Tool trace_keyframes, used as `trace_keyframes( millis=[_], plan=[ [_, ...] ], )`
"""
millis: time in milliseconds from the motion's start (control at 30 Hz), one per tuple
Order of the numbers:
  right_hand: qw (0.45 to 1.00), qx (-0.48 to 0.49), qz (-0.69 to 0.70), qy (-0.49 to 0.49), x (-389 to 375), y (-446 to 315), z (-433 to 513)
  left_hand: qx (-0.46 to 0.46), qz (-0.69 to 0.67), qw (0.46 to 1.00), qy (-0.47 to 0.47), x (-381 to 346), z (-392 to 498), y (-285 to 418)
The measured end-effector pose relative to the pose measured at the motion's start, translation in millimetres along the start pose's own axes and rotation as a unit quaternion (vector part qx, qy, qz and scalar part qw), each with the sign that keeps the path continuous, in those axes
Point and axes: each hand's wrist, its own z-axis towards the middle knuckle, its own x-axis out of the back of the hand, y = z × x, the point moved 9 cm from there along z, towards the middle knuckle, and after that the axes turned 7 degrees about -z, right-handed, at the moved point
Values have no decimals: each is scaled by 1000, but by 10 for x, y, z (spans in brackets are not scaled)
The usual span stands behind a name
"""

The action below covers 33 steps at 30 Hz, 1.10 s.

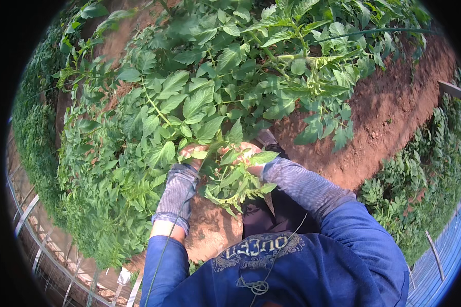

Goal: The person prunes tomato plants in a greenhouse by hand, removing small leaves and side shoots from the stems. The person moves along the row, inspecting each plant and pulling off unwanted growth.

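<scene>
Both of my hands are low in the foliage of a tomato plant (199,103), on either side of a green stem (216,146). A leaf covers part of my left hand (193,150), and its fingertips are hidden. My right hand (246,149) is at the same stem, behind a leafy shoot (234,178) that bends down towards me. Leaves hide most of its fingers, so its grip is unclear. A thin green twine (173,226) runs up along my left forearm to the stem between my hands.
Dense tomato foliage (111,172) spreads to the left. Bare reddish soil (384,115) lies right, with another plant row (418,184) beyond. A green line (380,32) crosses the upper right. A loose pale cord (253,286) hangs over my blue top. White stakes (134,289) stand lower left.
</scene>
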Motion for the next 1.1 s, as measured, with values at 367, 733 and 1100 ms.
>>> trace_keyframes(
  millis=[367,733,1100],
  plan=[
    [815,-182,534,-130,-85,445,227,-252,-848,466,17,980,-591,226],
    [837,-191,513,-24,178,548,-98,-133,-710,661,203,-306,-1784,898],
    [958,228,-86,148,280,-903,180,-248,-424,796,354,1998,-2378,2800]
  ],
)
